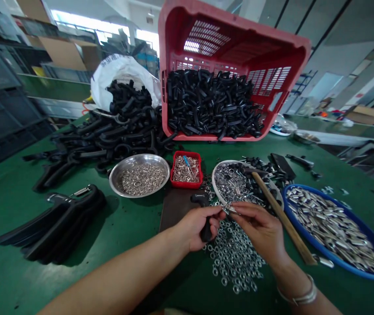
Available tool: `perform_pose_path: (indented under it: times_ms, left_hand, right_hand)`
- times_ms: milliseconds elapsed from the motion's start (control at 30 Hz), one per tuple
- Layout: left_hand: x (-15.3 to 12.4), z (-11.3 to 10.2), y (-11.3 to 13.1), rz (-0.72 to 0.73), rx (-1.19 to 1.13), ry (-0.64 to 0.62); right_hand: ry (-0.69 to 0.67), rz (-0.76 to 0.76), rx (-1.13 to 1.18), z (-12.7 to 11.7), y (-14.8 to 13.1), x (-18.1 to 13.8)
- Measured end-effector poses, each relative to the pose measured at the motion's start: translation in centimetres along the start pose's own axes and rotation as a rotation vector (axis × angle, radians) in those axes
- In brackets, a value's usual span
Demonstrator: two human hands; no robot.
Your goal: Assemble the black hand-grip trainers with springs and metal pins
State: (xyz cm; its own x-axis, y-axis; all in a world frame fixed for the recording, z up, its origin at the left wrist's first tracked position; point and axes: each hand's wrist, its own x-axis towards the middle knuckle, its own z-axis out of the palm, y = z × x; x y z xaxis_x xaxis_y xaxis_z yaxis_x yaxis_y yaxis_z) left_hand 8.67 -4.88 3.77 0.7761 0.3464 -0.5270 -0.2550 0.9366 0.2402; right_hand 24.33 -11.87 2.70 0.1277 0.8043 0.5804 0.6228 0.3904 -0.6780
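My left hand (195,227) is wrapped round a black plastic handle (200,200), its curved head sticking up above the fingers and its lower end showing below. Thumb and forefinger reach right, to the fingertips of my right hand (263,232). Those right fingertips pinch a small silvery coiled piece that looks like a spring (231,209); the fingers partly hide it. Under both hands lies a spread of loose metal nuts (237,258). Just behind is a white round tray (215,186) of small metal rings and black parts, with a wooden-handled hammer (281,214) across it.
A steel bowl (116,190) and a red box (173,177) hold small metal parts. To the right, a blue tray (324,253) carries metal sleeves. A red crate (239,19) of black parts stands behind. Black handles (65,223) lie at left, near a larger black heap (108,135).
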Motion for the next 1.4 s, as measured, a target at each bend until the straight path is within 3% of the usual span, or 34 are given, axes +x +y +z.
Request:
perform_pose_path:
  times_ms: [167, 367, 600, 767, 833, 933, 1067, 1200, 1400]
  left_hand:
    - [-0.5, 0.3, 0.0, -0.011, -0.014, -0.027]
    - [-0.3, -0.1, -0.5, 0.000, -0.048, -0.011]
    - [-0.4, -0.6, -0.3, -0.031, -0.063, -0.060]
    - [0.0, -0.8, -0.7, 0.036, 0.041, -0.045]
    - [0.2, -1.0, -1.2, 0.101, 0.133, -0.035]
    - [0.0, -1.2, -1.7, 0.148, 0.215, -0.048]
    - [-0.6, -1.7, -1.6, 0.178, 0.380, 0.089]
    - [-1.0, -2.2, -1.0, 0.129, 0.526, 0.151]
    - [-1.7, -2.6, -0.3, 0.020, 0.413, 0.083]
  right_hand:
    - [0.021, 0.026, 0.114, -0.1, -0.3, 0.1]
    - [-0.062, -0.091, -0.063, -0.3, -0.7, 0.9]
    - [-0.059, -0.009, -0.019, -0.6, 0.2, 0.4]
    - [-0.240, -0.087, -0.066, -2.3, 0.0, 1.8]
    - [-0.282, -0.053, -0.020, -2.4, -0.2, 2.3]
    - [-0.213, 0.090, 0.131, -1.2, -0.8, 2.5]
    - [-0.199, 0.229, 0.254, 0.8, -2.1, 2.6]
    - [-0.322, 0.129, 0.179, 1.2, -3.5, 3.7]
    - [-0.444, -0.057, 0.023, 0.9, -3.8, 5.0]
